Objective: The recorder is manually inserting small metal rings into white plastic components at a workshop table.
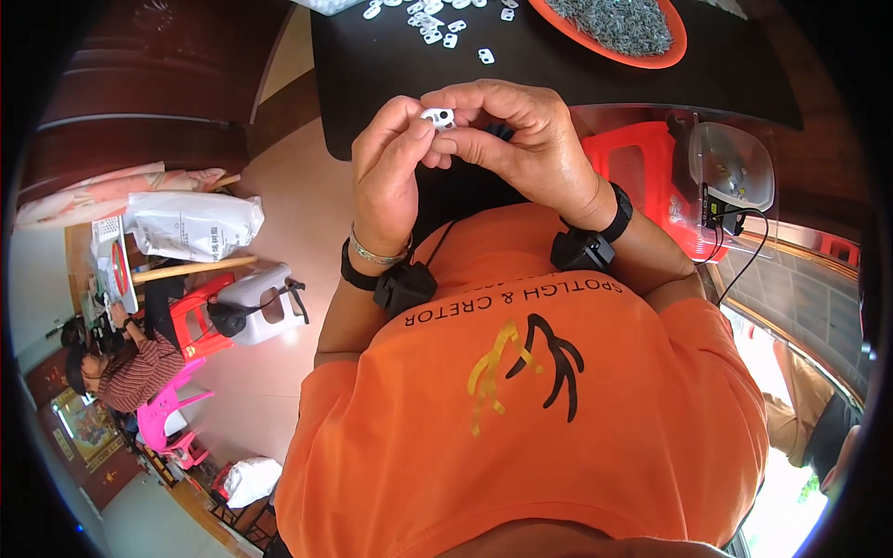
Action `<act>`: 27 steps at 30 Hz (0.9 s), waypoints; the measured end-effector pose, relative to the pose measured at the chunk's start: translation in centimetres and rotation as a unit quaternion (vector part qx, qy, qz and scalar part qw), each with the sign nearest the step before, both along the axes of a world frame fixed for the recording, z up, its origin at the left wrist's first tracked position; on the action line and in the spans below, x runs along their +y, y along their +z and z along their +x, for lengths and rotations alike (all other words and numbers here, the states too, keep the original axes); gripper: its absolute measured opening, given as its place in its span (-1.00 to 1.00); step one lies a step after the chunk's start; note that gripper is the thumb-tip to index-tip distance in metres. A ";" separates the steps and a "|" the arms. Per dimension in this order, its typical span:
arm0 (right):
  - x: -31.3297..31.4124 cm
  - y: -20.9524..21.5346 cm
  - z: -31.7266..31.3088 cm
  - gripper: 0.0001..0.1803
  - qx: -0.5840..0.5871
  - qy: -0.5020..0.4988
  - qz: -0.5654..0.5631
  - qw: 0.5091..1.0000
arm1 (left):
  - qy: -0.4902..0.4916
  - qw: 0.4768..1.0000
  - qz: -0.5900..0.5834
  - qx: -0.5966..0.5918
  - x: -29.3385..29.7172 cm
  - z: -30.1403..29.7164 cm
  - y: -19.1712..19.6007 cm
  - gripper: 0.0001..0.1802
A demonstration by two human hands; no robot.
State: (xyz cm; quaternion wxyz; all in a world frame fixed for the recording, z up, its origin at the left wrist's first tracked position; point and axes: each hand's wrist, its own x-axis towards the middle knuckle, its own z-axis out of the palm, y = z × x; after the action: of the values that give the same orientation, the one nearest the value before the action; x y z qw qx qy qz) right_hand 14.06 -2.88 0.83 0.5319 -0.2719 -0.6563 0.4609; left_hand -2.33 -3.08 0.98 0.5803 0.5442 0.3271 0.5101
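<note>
Left hand [389, 172] and right hand [521, 139] both pinch one small glossy white plastic piece [438, 117]

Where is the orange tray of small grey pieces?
The orange tray sits at the top of the head view, right of centre, on the black table, beyond both hands and right of the scattered white pieces.

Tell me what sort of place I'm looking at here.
Probably a small home workshop for hand assembly. Both hands hold a small white plastic part above a black table strewn with loose white parts, beside an orange tray of small grey pieces, with red plastic stools around.
</note>
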 end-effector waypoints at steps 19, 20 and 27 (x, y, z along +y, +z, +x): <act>0.4 -0.2 0.3 -0.65 -0.062 -0.036 0.019 0.997 | -0.033 0.998 -0.062 0.000 0.2 -0.2 -0.6 -0.74; 0.5 -0.2 0.4 -0.63 -0.077 -0.043 0.031 0.996 | -0.033 0.998 -0.062 0.000 0.2 -0.2 -0.5 -0.74; 0.7 -0.4 0.2 -0.60 -0.137 -0.095 0.103 0.981 | -0.017 0.998 -0.055 0.031 0.2 -0.2 -0.2 -0.76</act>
State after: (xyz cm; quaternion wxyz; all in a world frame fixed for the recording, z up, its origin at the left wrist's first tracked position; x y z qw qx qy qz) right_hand 14.24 -2.15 0.40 0.5030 -0.3375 -0.7383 0.2967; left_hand -2.49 -2.84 0.77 0.6073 0.5323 0.3635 0.4644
